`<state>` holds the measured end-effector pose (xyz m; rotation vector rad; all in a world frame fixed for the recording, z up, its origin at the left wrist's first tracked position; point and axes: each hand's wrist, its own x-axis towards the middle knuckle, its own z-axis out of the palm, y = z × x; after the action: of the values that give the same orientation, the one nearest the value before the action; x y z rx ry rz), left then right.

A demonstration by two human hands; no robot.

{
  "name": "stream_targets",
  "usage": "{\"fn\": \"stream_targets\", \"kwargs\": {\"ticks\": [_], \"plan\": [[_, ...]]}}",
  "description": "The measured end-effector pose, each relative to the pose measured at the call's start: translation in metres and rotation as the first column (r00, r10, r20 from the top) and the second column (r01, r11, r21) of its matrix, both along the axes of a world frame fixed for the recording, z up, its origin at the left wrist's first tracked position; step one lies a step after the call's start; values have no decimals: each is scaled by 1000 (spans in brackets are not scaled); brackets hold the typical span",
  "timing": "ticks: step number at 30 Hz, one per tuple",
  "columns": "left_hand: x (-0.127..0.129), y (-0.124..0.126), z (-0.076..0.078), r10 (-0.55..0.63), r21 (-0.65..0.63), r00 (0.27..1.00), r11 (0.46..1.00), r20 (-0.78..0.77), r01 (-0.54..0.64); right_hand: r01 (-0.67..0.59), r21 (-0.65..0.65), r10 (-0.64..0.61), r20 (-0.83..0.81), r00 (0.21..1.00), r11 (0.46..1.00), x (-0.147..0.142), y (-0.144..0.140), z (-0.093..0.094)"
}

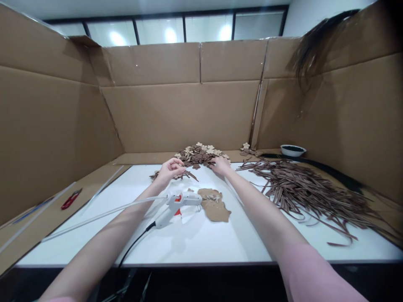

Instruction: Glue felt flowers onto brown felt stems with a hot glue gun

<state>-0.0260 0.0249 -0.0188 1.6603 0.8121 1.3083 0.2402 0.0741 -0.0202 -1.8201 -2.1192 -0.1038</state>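
Note:
My left hand (172, 170) is above the back of the white table, its thumb and fingers pinched together. Thin brown strips (190, 174) show just beside its fingertips; whether one is in the pinch is unclear. At the right edge of a heap of brown and pale flower-shaped cutouts (199, 156) is my right hand (221, 165), fingers bent down among the pieces, so what they grip is hidden. A white hot glue gun (176, 205) with a red trigger and a long clear glue stick (107, 218) lies between my arms. Its nozzle points at a glue-smeared brown cardboard scrap (217, 206).
A large spread of brown strips (302, 188) covers the table's right side. Behind it stand a white bowl (293, 150) of dark contents and a long dark band (327, 170). Red-handled cutters (71, 199) lie at left. Cardboard walls (182, 113) enclose the table; a black cord (137, 239) crosses its front edge.

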Motion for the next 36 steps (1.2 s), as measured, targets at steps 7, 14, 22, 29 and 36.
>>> {"fn": "stream_targets", "kwargs": {"ticks": [7,14,22,29,36], "plan": [[-2,4,-1,-2,25,1000,1000,-3,2,-8,-2,8,18,1000,1000,-21,9,-16],[-1,3,0,3,12,1000,1000,12,-3,-26,17,28,-139,990,1000,-3,-1,-10],[7,-6,3,-74,-2,997,997,24,74,-198,102,221,-551,805,975,-27,-34,-8],[20,-11,2,-130,-6,991,992,17,130,-366,126,306,-815,492,922,-59,-59,-11],[22,-14,3,-62,31,998,998,19,62,-425,79,191,-954,229,902,-68,-75,-5]]}}
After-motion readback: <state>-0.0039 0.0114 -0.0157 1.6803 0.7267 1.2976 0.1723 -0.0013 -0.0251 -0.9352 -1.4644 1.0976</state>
